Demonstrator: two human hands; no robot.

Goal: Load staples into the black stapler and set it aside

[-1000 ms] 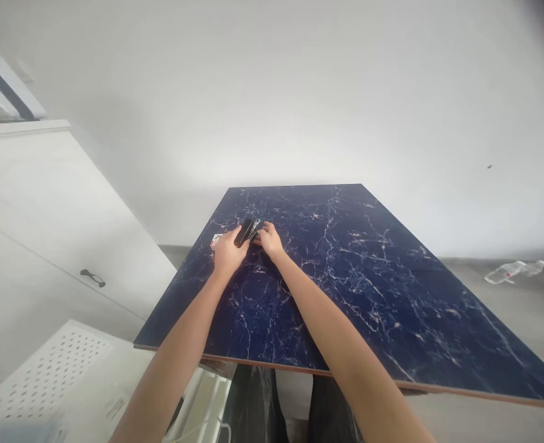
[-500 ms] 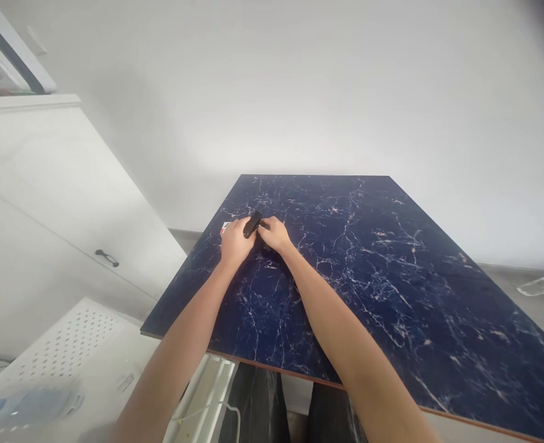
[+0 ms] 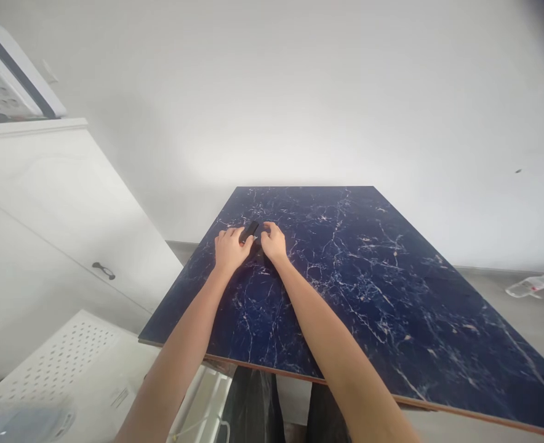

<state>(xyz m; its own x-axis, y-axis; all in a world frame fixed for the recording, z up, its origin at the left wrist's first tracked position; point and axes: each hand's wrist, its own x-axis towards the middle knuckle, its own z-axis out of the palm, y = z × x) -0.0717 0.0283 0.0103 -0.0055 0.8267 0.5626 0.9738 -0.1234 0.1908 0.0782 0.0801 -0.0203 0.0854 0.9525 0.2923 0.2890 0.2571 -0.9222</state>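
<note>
Holding a black stapler (image 3: pixel 252 229), judging by shape: left hand (image 3: pixel 230 249), fingers curled round it, over left part of blue table (image 3: pixel 355 277). Right hand (image 3: pixel 274 242), close against it half a second ago, now just apart, half-curled; cannot tell if holding anything. Left apparently steadies it alone.
</note>
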